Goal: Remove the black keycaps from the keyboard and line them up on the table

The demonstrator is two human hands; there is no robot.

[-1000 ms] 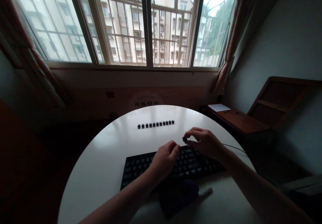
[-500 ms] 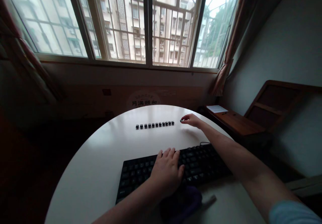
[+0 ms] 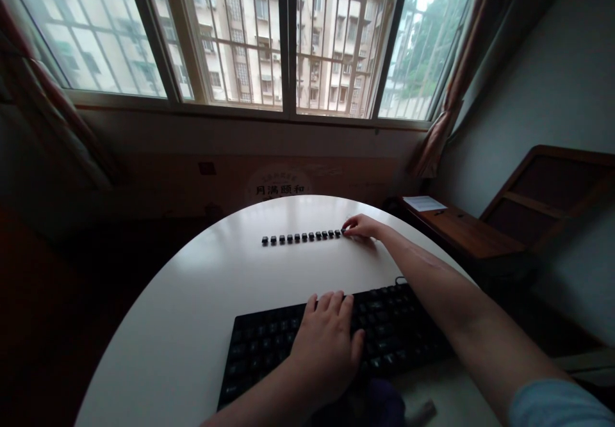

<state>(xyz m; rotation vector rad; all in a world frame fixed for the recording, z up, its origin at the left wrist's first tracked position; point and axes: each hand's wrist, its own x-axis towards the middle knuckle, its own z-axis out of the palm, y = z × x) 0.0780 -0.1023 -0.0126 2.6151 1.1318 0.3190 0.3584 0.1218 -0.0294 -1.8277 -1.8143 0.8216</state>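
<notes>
A black keyboard (image 3: 257, 344) lies across the near part of the white round table (image 3: 173, 324). Resting flat on its middle keys is my left hand (image 3: 327, 344), fingers extended and slightly apart. Farther back, several small black keycaps (image 3: 304, 237) stand in a straight, evenly spaced row. My right hand (image 3: 362, 226) is at the row's right end, its fingertips pinched on one more keycap (image 3: 343, 230), low at the tabletop. Those fingers partly cover that keycap. My right forearm passes over the keyboard's right end.
By the near edge, a purple object (image 3: 385, 403) and a grey strip (image 3: 425, 412) are partly hidden behind my left wrist. A cable (image 3: 400, 280) loops behind the keyboard. To the right stands a wooden chair (image 3: 473, 232) with paper (image 3: 425, 203) on it. Barred windows face me.
My right hand has moved left with the keycap, from a gap beside the row to its right end. My left hand stays on the keyboard. The view has tilted slightly down.
</notes>
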